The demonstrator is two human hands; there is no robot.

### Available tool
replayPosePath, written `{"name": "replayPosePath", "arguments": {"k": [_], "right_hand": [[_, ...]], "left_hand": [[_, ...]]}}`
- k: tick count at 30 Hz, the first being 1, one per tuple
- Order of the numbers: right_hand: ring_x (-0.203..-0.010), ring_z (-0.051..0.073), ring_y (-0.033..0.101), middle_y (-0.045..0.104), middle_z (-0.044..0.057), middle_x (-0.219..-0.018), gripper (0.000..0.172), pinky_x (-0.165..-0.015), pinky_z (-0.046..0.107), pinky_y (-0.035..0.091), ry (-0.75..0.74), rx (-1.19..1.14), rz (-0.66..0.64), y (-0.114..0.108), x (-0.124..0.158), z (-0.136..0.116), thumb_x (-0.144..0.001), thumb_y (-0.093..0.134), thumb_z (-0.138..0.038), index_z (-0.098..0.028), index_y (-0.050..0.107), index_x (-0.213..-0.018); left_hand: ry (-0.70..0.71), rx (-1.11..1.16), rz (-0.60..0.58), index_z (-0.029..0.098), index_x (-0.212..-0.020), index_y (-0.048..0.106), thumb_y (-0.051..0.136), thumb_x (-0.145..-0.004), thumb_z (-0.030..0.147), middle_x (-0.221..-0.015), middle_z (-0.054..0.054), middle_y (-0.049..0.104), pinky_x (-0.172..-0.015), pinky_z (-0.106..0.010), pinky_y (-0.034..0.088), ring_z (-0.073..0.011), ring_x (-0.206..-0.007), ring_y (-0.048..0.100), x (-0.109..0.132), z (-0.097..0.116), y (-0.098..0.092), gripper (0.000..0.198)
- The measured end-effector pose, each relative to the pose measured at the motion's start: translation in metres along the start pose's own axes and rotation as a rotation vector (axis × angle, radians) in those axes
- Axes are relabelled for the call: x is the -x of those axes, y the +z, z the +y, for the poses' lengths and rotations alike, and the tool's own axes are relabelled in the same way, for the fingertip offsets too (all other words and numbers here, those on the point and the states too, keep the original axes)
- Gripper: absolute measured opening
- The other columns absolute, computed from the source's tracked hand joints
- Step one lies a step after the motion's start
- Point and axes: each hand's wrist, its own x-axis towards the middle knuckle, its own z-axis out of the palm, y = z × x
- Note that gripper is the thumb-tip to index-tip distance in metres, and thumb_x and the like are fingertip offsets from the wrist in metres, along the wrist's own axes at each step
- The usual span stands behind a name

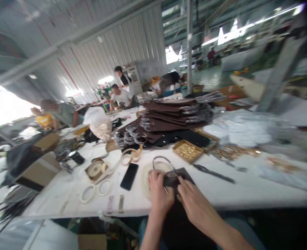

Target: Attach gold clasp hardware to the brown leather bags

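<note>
A dark brown panel hangs over the table's front edge towards my lap, with a wrapped loop handle at its top. My left hand is closed on the panel's left side near the handle's base. At the right side, my right hand has its fingers pressed together on the panel's top edge. Beneath the handle lies a round pale disc. A black phone is left of it, and a box of small gold pieces sits behind to the right.
Stacked brown panels with wrapped handles rise at the back. Tape rolls lie left on the white table. A dark tool and plastic-wrapped material are to the right. People work farther back.
</note>
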Motion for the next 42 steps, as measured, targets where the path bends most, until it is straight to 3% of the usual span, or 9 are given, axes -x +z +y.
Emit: {"name": "replayPosePath", "arguments": {"k": [4, 9, 12, 15, 19, 23, 28, 34, 42], "right_hand": [[-0.155, 0.039, 0.065, 0.047, 0.013, -0.184, 0.028, -0.115, 0.053, 0.064, -0.057, -0.244, 0.2, 0.045, -0.013, 0.033, -0.116, 0.048, -0.03, -0.025, 0.071, -0.102], [-0.131, 0.039, 0.081, 0.078, 0.017, -0.151, 0.042, -0.098, 0.046, 0.073, 0.258, -0.549, 0.318, 0.073, -0.029, 0.077, -0.107, 0.065, -0.065, -0.025, 0.078, -0.108], [-0.131, 0.039, 0.081, 0.081, 0.016, -0.145, 0.05, -0.104, 0.045, 0.072, 0.346, -0.664, 0.287, 0.078, -0.041, 0.087, -0.101, 0.069, -0.074, -0.025, 0.078, -0.11], [-0.135, 0.038, 0.079, 0.08, 0.013, -0.147, 0.051, -0.111, 0.047, 0.069, 0.317, -0.651, 0.206, 0.082, -0.049, 0.088, -0.1, 0.07, -0.075, -0.027, 0.08, -0.111], [-0.121, 0.037, 0.084, 0.085, 0.012, -0.136, 0.051, -0.098, 0.044, 0.073, 0.311, -0.613, 0.167, 0.082, -0.046, 0.088, -0.1, 0.068, -0.076, -0.028, 0.082, -0.109], [-0.122, 0.039, 0.084, 0.085, 0.01, -0.135, 0.05, -0.101, 0.047, 0.072, 0.318, -0.579, 0.217, 0.077, -0.04, 0.082, -0.1, 0.067, -0.077, -0.029, 0.08, -0.108], [-0.127, 0.04, 0.081, 0.083, 0.011, -0.138, 0.046, -0.114, 0.053, 0.064, 0.303, -0.536, 0.318, 0.07, -0.035, 0.07, -0.103, 0.066, -0.072, -0.029, 0.077, -0.113], [-0.125, 0.04, 0.08, 0.082, 0.013, -0.135, 0.047, -0.111, 0.053, 0.064, 0.28, -0.535, 0.317, 0.069, -0.027, 0.06, -0.104, 0.064, -0.073, -0.027, 0.076, -0.112], [-0.124, 0.038, 0.079, 0.082, 0.011, -0.133, 0.043, -0.12, 0.055, 0.057, 0.291, -0.573, 0.354, 0.061, -0.031, 0.053, -0.104, 0.07, -0.069, -0.028, 0.078, -0.112]], "left_hand": [[-0.03, 0.006, -0.009, 0.031, -0.123, 0.071, 0.073, -0.064, 0.003, -0.138, -0.013, 0.067, -0.123, -0.06, 0.044, -0.039, -0.132, 0.061, 0.0, -0.008, 0.011, 0.065], [-0.104, 0.17, -0.049, 0.026, -0.125, 0.073, 0.07, -0.061, 0.002, -0.142, -0.012, 0.066, -0.123, -0.052, 0.049, -0.0362, -0.137, 0.061, -0.004, -0.01, 0.008, 0.068], [-0.052, 0.239, -0.146, 0.025, -0.131, 0.076, 0.071, -0.065, 0.005, -0.151, -0.013, 0.064, -0.125, -0.051, 0.051, -0.0368, -0.141, 0.062, -0.009, -0.002, -0.001, 0.07], [0.008, 0.155, -0.168, 0.027, -0.134, 0.077, 0.074, -0.068, 0.009, -0.154, -0.013, 0.064, -0.127, -0.057, 0.05, -0.0403, -0.143, 0.061, -0.013, 0.001, -0.011, 0.069], [-0.08, 0.016, 0.027, 0.03, -0.125, 0.076, 0.08, -0.072, 0.016, -0.143, -0.016, 0.069, -0.129, -0.065, 0.045, -0.0424, -0.138, 0.061, -0.005, -0.011, -0.012, 0.055], [-0.207, 0.024, 0.155, 0.031, -0.148, 0.068, 0.083, -0.08, 0.027, -0.159, -0.02, 0.063, -0.134, -0.069, 0.041, -0.046, -0.153, 0.054, 0.015, -0.028, 0.0, 0.069], [-0.275, -0.063, 0.085, 0.033, -0.147, 0.072, 0.079, -0.083, 0.022, -0.181, -0.017, 0.045, -0.139, -0.075, 0.035, -0.0497, -0.167, 0.041, 0.03, -0.027, 0.004, 0.066], [-0.171, -0.033, 0.02, 0.034, -0.146, 0.073, 0.077, -0.092, 0.025, -0.169, -0.016, 0.057, -0.137, -0.073, 0.039, -0.047, -0.158, 0.05, 0.026, -0.013, -0.012, 0.055], [-0.259, 0.064, 0.114, 0.034, -0.111, 0.078, 0.082, -0.084, 0.015, -0.162, -0.021, 0.063, -0.119, -0.071, 0.057, -0.046, -0.155, 0.058, 0.008, -0.017, -0.012, 0.033]]}}
